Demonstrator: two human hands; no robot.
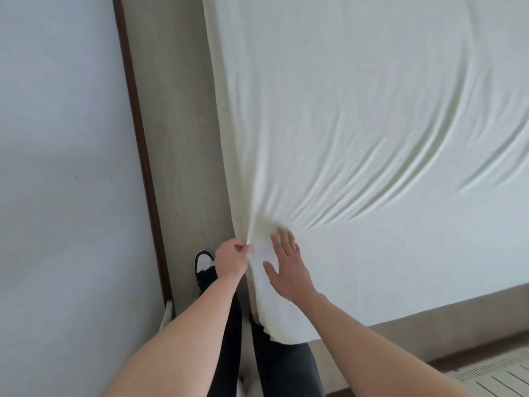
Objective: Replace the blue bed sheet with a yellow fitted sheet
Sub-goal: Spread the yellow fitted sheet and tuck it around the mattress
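A pale yellow fitted sheet (pixel 372 124) covers the whole top of the bed, with creases fanning out from its near left corner. My left hand (pixel 231 257) pinches the sheet's edge at that corner and pulls it outward, off the bed's side. Just to the right, my right hand (pixel 289 265) lies flat on the sheet with its fingers spread, pressing the fabric down. The sheet's corner hangs over the mattress edge toward my legs. No blue sheet is in view.
I stand in a narrow strip of wood-look floor (pixel 177 138) between the bed and a white wall (pixel 63 138) with a dark skirting board (pixel 140 138). My shoe (pixel 203 260) and dark trousers are below my hands. A white radiator (pixel 495 376) sits at the bottom right.
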